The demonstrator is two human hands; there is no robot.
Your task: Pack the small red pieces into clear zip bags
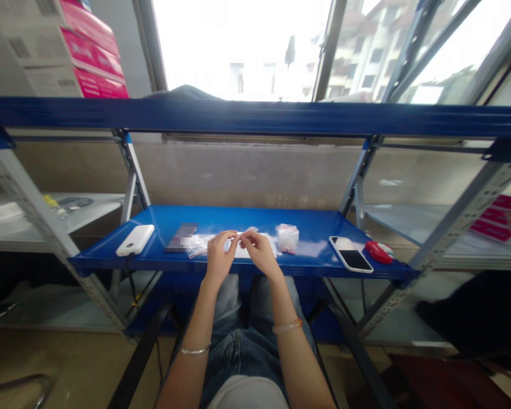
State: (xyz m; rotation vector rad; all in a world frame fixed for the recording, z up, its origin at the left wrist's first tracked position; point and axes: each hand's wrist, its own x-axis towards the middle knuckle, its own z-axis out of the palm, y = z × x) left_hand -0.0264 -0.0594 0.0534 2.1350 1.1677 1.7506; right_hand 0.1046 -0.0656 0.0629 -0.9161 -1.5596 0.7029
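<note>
Blue surface (pixel 313 224), left to right: white power bank (pixel 135 240); clear plastic bag (pixel 199 244) just beside the person's left hand (pixel 220 253). Fingers of left and right hand (pixel 259 250) pinched together on a small pale item (pixel 239 233) between their tips; identity unclear. Farther right: clear bag with reddish contents (pixel 287 237), white-cased smartphone (pixel 351 254).

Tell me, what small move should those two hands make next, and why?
Perhaps the left hand should hold steady while the right hand eases away: both curl close together over the blue table; anything gripped between is too small to tell.
</note>
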